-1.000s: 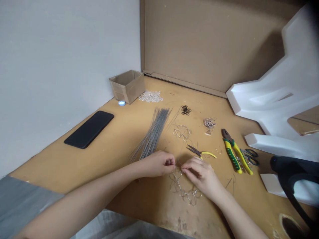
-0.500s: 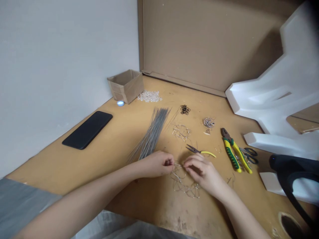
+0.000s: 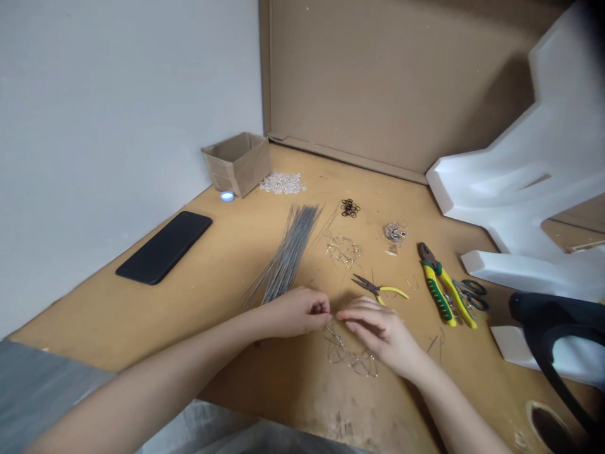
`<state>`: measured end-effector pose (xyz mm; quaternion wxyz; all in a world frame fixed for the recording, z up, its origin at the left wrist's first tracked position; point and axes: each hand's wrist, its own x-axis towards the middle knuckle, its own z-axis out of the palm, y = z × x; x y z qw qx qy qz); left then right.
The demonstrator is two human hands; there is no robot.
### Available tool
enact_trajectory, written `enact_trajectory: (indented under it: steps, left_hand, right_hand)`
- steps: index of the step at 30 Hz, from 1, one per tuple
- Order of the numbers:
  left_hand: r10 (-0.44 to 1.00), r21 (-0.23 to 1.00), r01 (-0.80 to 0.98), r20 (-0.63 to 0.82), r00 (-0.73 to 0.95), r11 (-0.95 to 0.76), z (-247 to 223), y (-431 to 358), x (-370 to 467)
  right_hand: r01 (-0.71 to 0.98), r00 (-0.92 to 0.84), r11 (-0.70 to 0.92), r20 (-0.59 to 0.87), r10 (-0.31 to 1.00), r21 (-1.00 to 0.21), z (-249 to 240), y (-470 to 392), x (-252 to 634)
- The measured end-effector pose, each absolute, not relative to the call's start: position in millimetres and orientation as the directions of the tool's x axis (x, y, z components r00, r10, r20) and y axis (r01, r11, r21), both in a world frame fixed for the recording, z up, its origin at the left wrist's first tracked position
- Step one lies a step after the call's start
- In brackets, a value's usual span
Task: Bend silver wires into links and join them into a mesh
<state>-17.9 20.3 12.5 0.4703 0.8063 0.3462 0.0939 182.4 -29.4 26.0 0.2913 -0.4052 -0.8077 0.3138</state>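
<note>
A looped, bent wire piece [image 3: 352,358] hangs or lies just below the fingertips of both hands. My left hand [image 3: 302,311] is closed in a pinch on its upper end. Close by on the right, my right hand [image 3: 378,325] has thumb and fingertips nearly together at the wire's top; what lies between them is too small to make out. Left of the hands is a bundle of straight grey wires [image 3: 293,252], partly behind my left hand. Small yellow-handled pliers [image 3: 378,288] lie just beyond my right hand.
Larger green-yellow pliers [image 3: 442,284] and scissors [image 3: 472,293] lie right. Farther back are wire pieces [image 3: 343,251], black rings [image 3: 350,208], a metal pile [image 3: 395,232], clear bits [image 3: 283,183] and a cardboard box [image 3: 239,165]. A black phone [image 3: 165,247] lies left; white foam [image 3: 515,271] stands right.
My right hand has moved left, bringing its fingertips closer to my left hand. My left hand stays pinched in nearly the same place.
</note>
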Motion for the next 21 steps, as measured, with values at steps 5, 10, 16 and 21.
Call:
enact_trajectory:
  steps: [5,10,16,21]
  left_hand:
    - [0.624,0.845,0.46,-0.208,0.754,-0.274,12.8,21.5,-20.3]
    - [0.642,0.863,0.442,-0.197,0.741,-0.245,11.0,20.8,-21.3]
    - [0.704,0.879,0.429,-0.169,0.69,-0.209,14.3,20.4,-19.4]
    - [0.706,0.915,0.372,-0.158,0.69,-0.159,15.0,17.6,-16.5]
  right_hand:
    - [0.511,-0.522,0.506,0.217,0.825,-0.695,22.2,-30.3,183.5]
    - [0.663,-0.436,0.476,0.219,0.873,-0.577,25.3,-28.3,197.7]
    - [0.801,-0.372,0.397,0.147,0.917,-0.449,26.8,-25.4,208.3]
    - [0.742,-0.41,0.44,0.177,0.895,-0.506,32.4,-28.4,207.9]
